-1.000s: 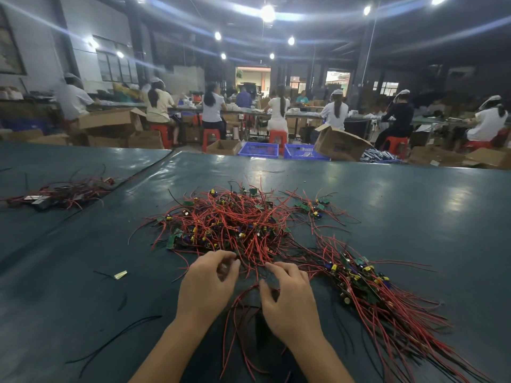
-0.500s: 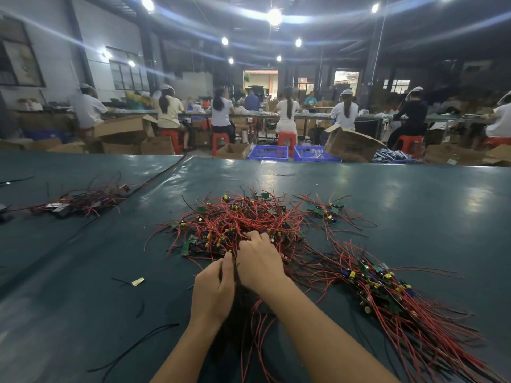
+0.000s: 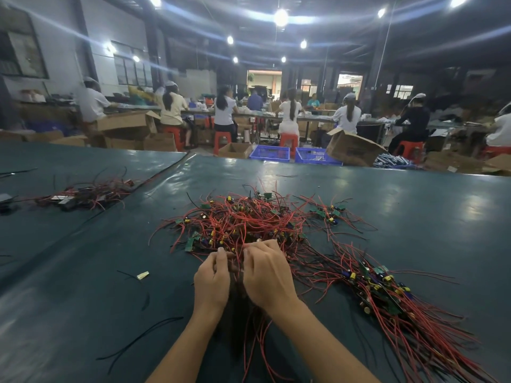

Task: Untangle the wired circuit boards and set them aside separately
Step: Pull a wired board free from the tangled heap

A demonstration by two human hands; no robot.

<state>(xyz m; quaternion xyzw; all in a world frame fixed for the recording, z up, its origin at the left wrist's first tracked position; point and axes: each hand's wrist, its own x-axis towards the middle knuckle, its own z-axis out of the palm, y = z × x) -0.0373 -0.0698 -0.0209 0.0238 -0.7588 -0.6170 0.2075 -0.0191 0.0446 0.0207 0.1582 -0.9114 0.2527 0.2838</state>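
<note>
While the dark green table [image 3: 414, 217] reached its far edge just before two blue crates [image 3: 269, 153] and a tilted cardboard box [image 3: 354, 149], its widest bare stretch lay to the far right of the tangled pile [image 3: 243, 225] of red-wired circuit boards at the centre. A seam [image 3: 163, 171] ran diagonally across the left side. Beyond it a second heap [image 3: 88, 192] of wires and dark parts sat well apart from the pile. At the near left, the open surface carried a small tan scrap [image 3: 143, 275] and a loose black wire [image 3: 138, 337]. On the right a combed-out bundle [image 3: 387, 297] of boards trailed its wires toward the near right corner, and its far strands ran into the pile's. Both forearms came in from the near edge, converging. The left hand [image 3: 213, 283] and right hand [image 3: 266, 275] sat side by side, nearly touching, backs up, at the pile's near rim. Each had its fingers curled down, pinching red strands of the pile. Which board they held could not be told.
</note>
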